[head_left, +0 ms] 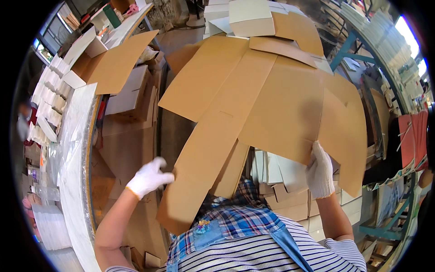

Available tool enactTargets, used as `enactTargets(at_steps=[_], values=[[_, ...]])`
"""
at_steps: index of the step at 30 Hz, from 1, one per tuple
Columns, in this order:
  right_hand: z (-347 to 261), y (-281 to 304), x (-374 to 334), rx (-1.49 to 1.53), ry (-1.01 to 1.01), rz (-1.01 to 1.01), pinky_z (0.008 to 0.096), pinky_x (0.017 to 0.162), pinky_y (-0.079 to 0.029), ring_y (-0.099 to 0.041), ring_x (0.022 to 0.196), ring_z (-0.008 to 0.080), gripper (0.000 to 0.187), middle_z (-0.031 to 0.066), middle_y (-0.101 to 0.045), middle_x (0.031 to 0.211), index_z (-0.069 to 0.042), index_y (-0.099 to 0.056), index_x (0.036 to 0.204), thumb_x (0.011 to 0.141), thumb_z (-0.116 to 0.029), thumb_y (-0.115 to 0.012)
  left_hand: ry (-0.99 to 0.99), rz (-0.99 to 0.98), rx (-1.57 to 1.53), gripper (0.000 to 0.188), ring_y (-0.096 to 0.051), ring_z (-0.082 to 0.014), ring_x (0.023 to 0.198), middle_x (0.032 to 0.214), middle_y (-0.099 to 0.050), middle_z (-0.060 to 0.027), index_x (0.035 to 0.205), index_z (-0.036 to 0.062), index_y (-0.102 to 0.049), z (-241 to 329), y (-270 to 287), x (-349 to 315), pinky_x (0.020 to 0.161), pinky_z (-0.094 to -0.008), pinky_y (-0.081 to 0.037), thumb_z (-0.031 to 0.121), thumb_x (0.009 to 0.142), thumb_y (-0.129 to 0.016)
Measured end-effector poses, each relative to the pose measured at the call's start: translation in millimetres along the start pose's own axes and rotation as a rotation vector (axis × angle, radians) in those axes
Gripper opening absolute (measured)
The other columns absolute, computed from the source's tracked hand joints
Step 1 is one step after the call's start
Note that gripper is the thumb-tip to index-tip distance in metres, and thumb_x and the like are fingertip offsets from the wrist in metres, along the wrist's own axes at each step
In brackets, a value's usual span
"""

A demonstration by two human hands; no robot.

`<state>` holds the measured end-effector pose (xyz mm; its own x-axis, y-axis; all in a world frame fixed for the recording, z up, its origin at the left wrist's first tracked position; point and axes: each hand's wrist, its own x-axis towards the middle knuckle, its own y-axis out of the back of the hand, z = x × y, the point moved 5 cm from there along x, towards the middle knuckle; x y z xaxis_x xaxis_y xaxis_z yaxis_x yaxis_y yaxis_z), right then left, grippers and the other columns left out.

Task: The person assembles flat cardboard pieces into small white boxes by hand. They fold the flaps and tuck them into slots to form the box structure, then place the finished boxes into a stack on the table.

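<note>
A large flat brown cardboard box blank (281,104), with creases and several flaps, spreads out in front of me. My right hand (320,172), in a white knit glove, pinches its near edge beside a crease on the right. To the left, my left hand (152,177), gloved the same way, has its fingers apart and slightly bent. Its fingertips are at the edge of the blank's long narrow flap (199,167), and I cannot tell whether they touch. The near end of this flap lies against my plaid apron (240,217).
A worktable (77,149) on the left carries an open carton (113,68) and stacked white pieces (50,95). White boxes (251,18) stand at the far side. Folded white cartons (281,172) lie beneath the blank. A blue-framed rack (346,50) stands on the right.
</note>
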<state>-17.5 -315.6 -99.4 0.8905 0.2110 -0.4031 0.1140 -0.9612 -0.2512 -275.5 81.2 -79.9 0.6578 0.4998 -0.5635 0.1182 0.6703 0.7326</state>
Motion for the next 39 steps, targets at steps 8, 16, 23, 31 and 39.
enactTargets(at_steps=[8,16,23,31,39], values=[[4,-15,-11,-0.019,-0.022,-0.030,0.0221,0.060,-0.040,-0.053,0.073,0.0041,0.019,-0.0078,-0.059,0.090,-0.012,-0.063,0.114,0.103,-0.028,-0.063,-1.068,0.474,0.355,0.077,-0.055,-0.0397,0.123,0.126,-0.060,-0.0196,0.136,0.0068,-0.055,204,-35,7,0.103,-0.0497,-0.046,0.035,0.071,-0.086],[-53,-37,-19,-0.387,0.426,-0.193,0.0262,0.075,-0.048,-0.059,0.082,0.0108,0.043,0.0034,-0.066,0.097,0.001,-0.057,0.138,0.100,-0.017,-0.061,-1.181,0.245,0.204,0.050,-0.065,-0.0355,0.108,0.118,-0.066,-0.0186,0.132,0.0026,-0.056,226,-64,73,0.091,-0.0446,-0.053,0.027,0.089,-0.067],[-105,-109,-40,-1.191,1.512,-0.272,0.0383,0.089,-0.056,-0.069,0.100,0.0299,0.053,0.0128,-0.070,0.113,-0.006,-0.063,0.132,0.081,-0.005,-0.078,-1.015,0.046,-0.341,0.034,-0.068,-0.0316,0.103,0.113,-0.072,-0.0185,0.120,0.0014,-0.068,216,-43,102,0.092,-0.0380,-0.053,0.023,0.096,-0.058],[-107,-162,-20,-1.535,1.489,-0.034,0.0361,0.068,-0.055,-0.069,0.087,0.0262,0.059,0.0065,-0.069,0.102,-0.013,-0.057,0.138,0.083,-0.019,-0.079,-0.863,0.096,-0.455,0.033,-0.067,-0.0307,0.102,0.108,-0.072,-0.0164,0.118,0.0054,-0.070,204,-33,124,0.093,-0.0384,-0.050,0.029,0.097,-0.060],[-123,-204,-12,-1.562,1.649,0.056,0.0359,0.060,-0.052,-0.066,0.071,0.0230,0.013,0.0028,-0.066,0.076,-0.018,-0.071,0.100,0.087,-0.021,-0.072,-0.307,0.812,-1.038,0.049,-0.063,-0.0357,0.118,0.130,-0.065,-0.0220,0.132,0.0003,-0.060,91,8,159,0.104,-0.0414,-0.048,0.027,0.092,-0.069]])
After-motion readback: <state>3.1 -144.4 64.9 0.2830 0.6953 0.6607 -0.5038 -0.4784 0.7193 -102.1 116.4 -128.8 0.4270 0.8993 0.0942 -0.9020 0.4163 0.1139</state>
